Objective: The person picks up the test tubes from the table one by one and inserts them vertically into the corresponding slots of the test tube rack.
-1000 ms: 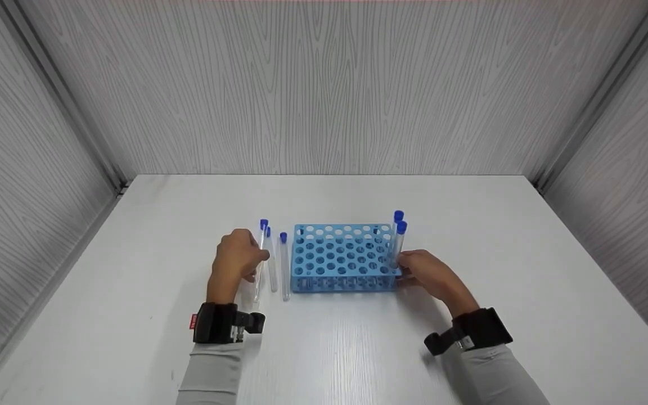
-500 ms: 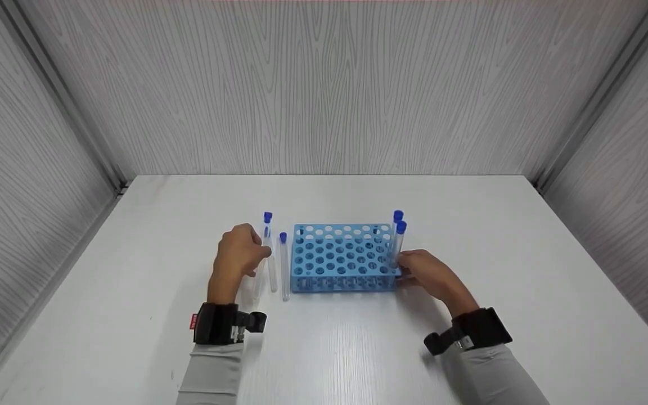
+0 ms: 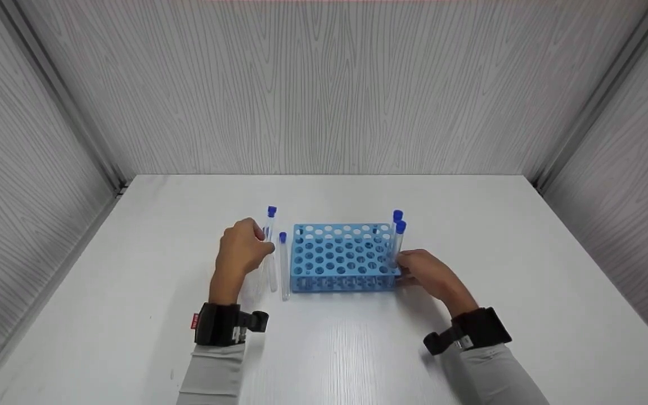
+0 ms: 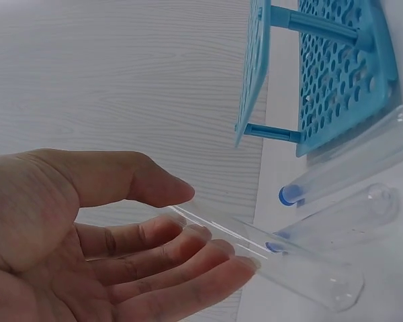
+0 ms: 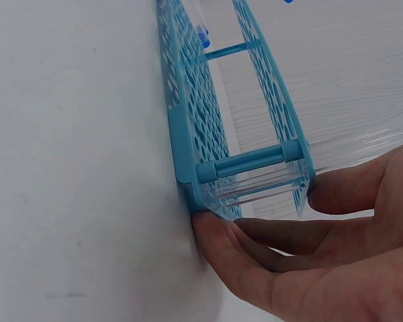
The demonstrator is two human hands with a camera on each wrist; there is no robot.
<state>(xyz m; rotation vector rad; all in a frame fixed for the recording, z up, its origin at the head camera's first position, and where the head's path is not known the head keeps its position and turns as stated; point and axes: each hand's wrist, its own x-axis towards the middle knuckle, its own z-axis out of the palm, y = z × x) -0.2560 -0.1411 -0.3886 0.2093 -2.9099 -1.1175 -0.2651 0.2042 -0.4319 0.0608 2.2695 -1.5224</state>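
My left hand (image 3: 239,244) pinches a clear test tube (image 4: 312,275) between thumb and fingers, raised off the table and tilted. Its blue cap (image 3: 271,210) shows above the hand in the head view. Two more blue-capped tubes lie beside it: one tube (image 3: 284,270) close to the rack, another tube (image 4: 352,218) partly behind the held one. The light-blue test tube rack (image 3: 341,247) stands just right of them. My right hand (image 3: 428,270) grips its right end, thumb at the top plate and fingers at the base. Two capped tubes (image 3: 397,243) stand upright in that end's holes.
A white table (image 3: 335,349) bears everything. Grey wood-grain panels rise behind it (image 3: 324,90) and at both sides. Each wrist wears a black camera strap (image 3: 217,324).
My left hand has raised its tube off the table and shifted it slightly right and away from me, over the neighbouring lying tube. The right hand and rack stay practically still.
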